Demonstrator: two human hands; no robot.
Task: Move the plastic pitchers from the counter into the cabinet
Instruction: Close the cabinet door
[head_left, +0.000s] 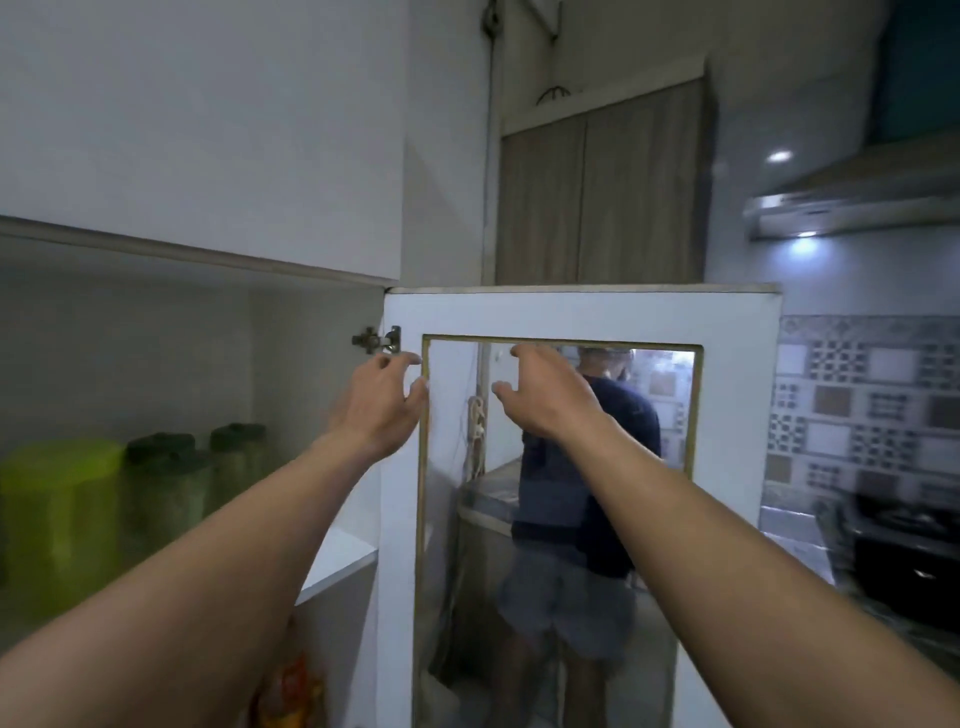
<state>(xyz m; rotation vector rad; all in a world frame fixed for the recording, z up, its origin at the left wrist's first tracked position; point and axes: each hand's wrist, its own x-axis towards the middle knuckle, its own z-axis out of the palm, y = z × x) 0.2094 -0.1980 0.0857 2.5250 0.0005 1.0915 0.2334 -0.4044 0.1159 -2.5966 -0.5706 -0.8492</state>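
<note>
Up close, two bare forearms rise from the bottom corners of the view toward an open cabinet door (571, 314). The left hand (382, 402) is raised at the door's hinge edge, fingers curled and spread, holding nothing; whether its fingertips touch the frame cannot be told. The right hand (545, 395) is lifted in front of the door's glass pane (550, 519), fingers bent and parted, also empty. The door is white with a thin brownish trim around the glass, and it stands swung out toward the camera, hung on a metal hinge (376, 340) near its top corner.

To the left, the cabinet (156, 338) is open. On its shelf (340, 558) stand three plastic pitchers in a row: a lime-green pitcher (57, 514) nearest, then two darker green pitchers (166, 488) and (236, 457) toward the back, all blurred.

Through the glass a person in a dark shirt and grey shorts shows. Farther right hang a range hood (857, 202) and a patterned tile wall (862, 410), with a stove (904, 551) below.
</note>
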